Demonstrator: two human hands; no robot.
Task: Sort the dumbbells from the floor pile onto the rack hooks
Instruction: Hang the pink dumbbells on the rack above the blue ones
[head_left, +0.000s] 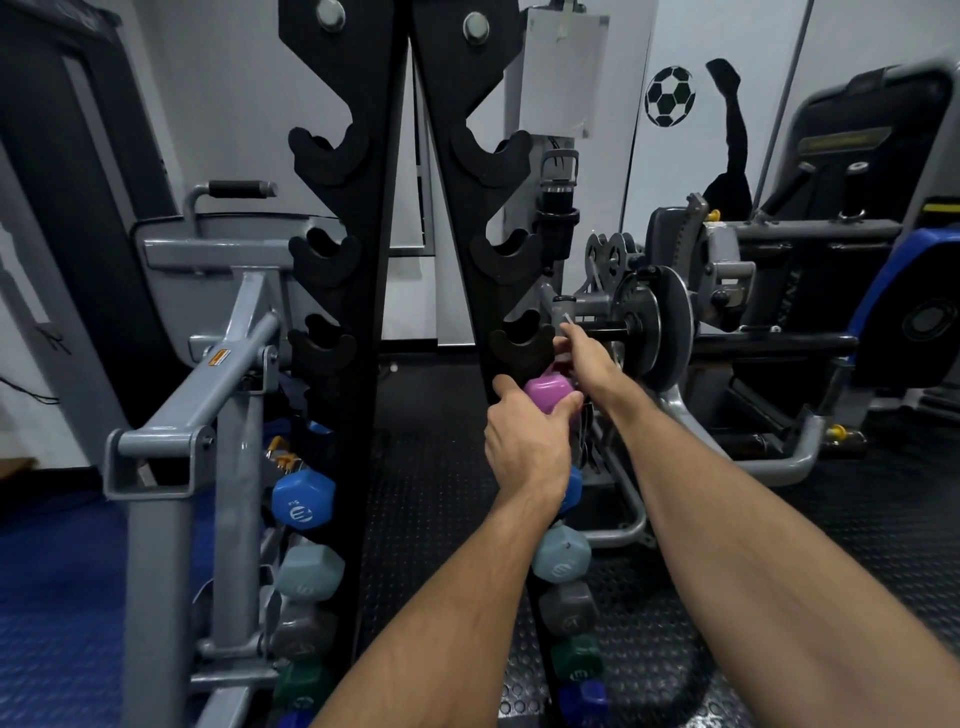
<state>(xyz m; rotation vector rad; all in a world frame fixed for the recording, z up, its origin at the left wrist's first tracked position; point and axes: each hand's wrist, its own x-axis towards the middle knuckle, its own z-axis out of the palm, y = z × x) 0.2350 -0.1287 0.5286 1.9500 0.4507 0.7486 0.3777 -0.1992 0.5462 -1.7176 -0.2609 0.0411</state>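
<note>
Black A-frame steel rack: upper padded hooks bare; lower hooks carry blue hex dumbbell, pale blue-grey dumbbell, grey, green and dark blue ones beneath. Pink rubber-coated dumbbell sits at right-side upright, just under bare hook. Left hand clamped around its near head; right hand closed on far end, partly hidden.
</note>
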